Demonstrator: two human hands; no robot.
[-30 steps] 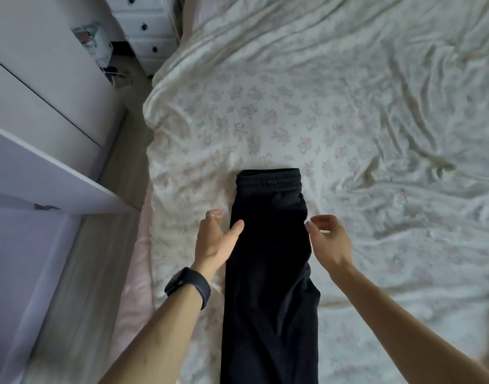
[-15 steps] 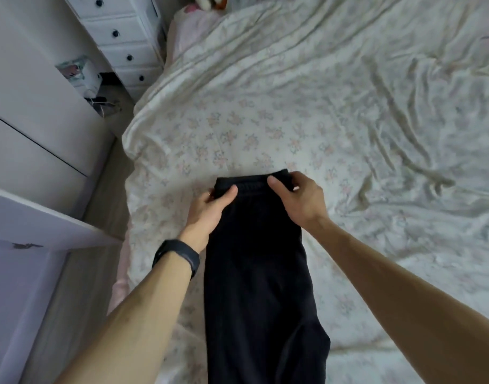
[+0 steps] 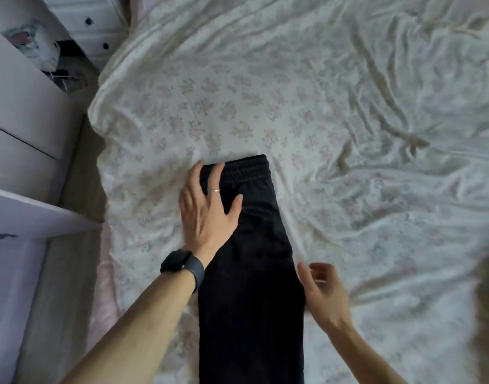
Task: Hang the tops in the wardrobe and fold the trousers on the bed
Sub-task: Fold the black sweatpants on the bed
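Observation:
Black trousers [image 3: 251, 273] lie lengthwise on the bed [image 3: 348, 106], folded leg on leg, with the elastic waistband at the far end. My left hand [image 3: 207, 209], with a ring and a dark watch on the wrist, lies flat with spread fingers on the left side of the waistband area. My right hand [image 3: 323, 292] hovers with loosely bent fingers at the trousers' right edge, lower down, holding nothing. The trouser legs run out of view at the bottom.
A wrinkled floral sheet covers the bed. To the left stand white wardrobe panels [image 3: 21, 120] and an open door edge [image 3: 30, 214]. A white chest of drawers [image 3: 96, 23] stands at the back left, with a narrow floor strip [image 3: 71, 245] beside the bed.
Both hands let go of the waistband. My left hand flattened onto the trousers near the waist, and my right hand drew back down along the right edge.

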